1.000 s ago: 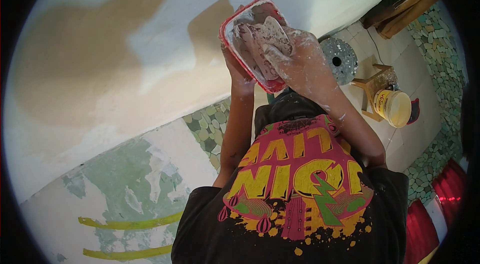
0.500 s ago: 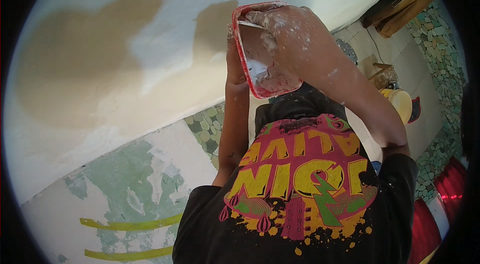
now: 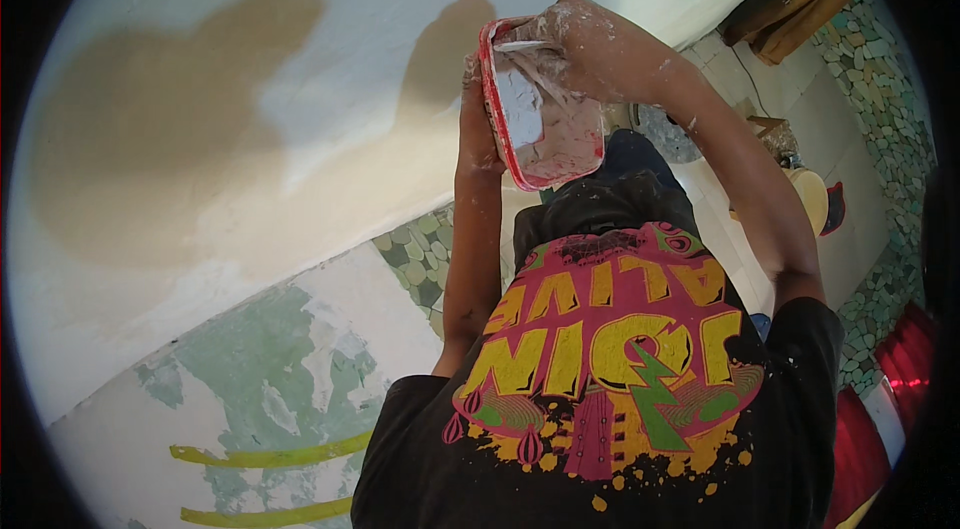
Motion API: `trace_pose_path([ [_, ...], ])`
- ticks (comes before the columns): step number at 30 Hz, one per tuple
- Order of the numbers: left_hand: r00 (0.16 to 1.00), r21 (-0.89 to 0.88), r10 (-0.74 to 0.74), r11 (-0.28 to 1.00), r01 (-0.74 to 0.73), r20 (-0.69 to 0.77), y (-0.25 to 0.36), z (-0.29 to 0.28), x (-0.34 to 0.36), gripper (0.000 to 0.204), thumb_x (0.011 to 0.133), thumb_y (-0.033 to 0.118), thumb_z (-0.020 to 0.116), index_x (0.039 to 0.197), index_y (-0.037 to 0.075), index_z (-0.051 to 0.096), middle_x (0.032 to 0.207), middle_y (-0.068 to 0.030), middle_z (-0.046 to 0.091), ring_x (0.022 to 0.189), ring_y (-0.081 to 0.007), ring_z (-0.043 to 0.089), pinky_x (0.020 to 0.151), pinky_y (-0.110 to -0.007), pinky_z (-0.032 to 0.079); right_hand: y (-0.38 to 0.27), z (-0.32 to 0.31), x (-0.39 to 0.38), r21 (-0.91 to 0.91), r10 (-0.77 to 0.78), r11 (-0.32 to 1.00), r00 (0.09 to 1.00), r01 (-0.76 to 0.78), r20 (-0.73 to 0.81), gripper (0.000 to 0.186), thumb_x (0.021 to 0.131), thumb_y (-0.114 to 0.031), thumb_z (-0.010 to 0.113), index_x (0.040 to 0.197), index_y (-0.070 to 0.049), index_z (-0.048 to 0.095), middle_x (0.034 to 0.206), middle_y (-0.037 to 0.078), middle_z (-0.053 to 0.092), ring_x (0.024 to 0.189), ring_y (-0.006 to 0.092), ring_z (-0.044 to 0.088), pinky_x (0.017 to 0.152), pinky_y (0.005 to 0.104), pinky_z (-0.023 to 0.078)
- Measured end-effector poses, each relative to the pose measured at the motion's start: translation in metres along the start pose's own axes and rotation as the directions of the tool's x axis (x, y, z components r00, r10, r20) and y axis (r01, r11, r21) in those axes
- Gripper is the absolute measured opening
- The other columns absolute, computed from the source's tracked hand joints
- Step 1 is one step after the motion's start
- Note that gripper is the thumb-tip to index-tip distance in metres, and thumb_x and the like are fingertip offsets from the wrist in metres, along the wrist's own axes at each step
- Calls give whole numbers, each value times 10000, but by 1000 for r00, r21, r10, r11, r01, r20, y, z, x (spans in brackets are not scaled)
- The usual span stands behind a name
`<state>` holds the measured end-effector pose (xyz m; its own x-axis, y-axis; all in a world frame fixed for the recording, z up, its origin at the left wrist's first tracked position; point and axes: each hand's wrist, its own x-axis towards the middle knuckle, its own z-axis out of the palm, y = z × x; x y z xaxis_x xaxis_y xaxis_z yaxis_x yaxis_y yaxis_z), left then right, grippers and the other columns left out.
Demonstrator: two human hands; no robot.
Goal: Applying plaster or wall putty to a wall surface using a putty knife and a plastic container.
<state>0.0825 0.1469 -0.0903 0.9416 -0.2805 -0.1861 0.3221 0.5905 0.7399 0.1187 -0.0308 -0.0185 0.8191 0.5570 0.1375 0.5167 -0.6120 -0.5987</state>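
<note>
A red-rimmed rectangular plastic tub (image 3: 497, 119) is tilted in front of me beside the wall, white putty (image 3: 518, 99) smeared inside it. My left hand (image 3: 478, 134) grips the tub from its left side, thumb near the rim and the other fingers hidden behind it. At the tub's far end, my right hand (image 3: 590, 44) reaches over the rim, its fingers closed on a thin, pale-edged scraper (image 3: 525, 46). Most of the scraper is hidden by the hand and putty. White putty spots cover the right hand and wrist.
A pale wall (image 3: 230, 259) rises on the left, bearing shadows. Below it lies flooring with peeling green and white patches (image 3: 250, 359) and yellow strips (image 3: 270, 453). To the right are a yellow bucket (image 3: 808, 197), a grey round container (image 3: 668, 132) and brown cloth (image 3: 800, 4).
The tub and both hands have shifted slightly right. My right hand has turned and drawn back a little with the scraper, exposing more white putty inside.
</note>
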Motion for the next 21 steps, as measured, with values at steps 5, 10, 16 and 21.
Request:
trace_pose_path([
  [5,999,-21,-40,999,39,-18,-7,-6,-6,600,999,524,348,1390,80,447,1319,-114,547,1164,-245,560,986,-396,466,1,6,-6,46,88,995,994,-91,71,322,847,-166,656,1128,-8,654,1077,196,623,1063,342,567,972,417,455],
  [10,998,-16,-38,999,38,-45,-10,-13,-15,574,1009,495,344,1394,81,443,1328,-119,538,1178,-254,549,1006,-406,449,0,11,-13,130,25,991,996,-35,83,359,872,-274,633,1095,5,667,1083,220,615,1048,342,566,945,408,460],
  [16,998,50,-29,998,32,-54,-14,-20,-10,556,1018,461,341,1391,62,441,1329,-114,537,1162,-256,554,1000,-401,450,4,-1,-10,216,62,971,980,-103,188,408,885,-331,607,1078,22,676,1049,233,605,976,361,579,894,410,476],
  [21,997,16,-29,999,30,-66,-6,-14,11,565,1018,451,341,1389,35,435,1355,-126,515,1206,-258,520,1032,-403,415,36,-14,-5,188,-10,982,997,-5,78,486,865,-379,638,1128,31,648,1107,233,597,934,319,612,815,396,513],
])
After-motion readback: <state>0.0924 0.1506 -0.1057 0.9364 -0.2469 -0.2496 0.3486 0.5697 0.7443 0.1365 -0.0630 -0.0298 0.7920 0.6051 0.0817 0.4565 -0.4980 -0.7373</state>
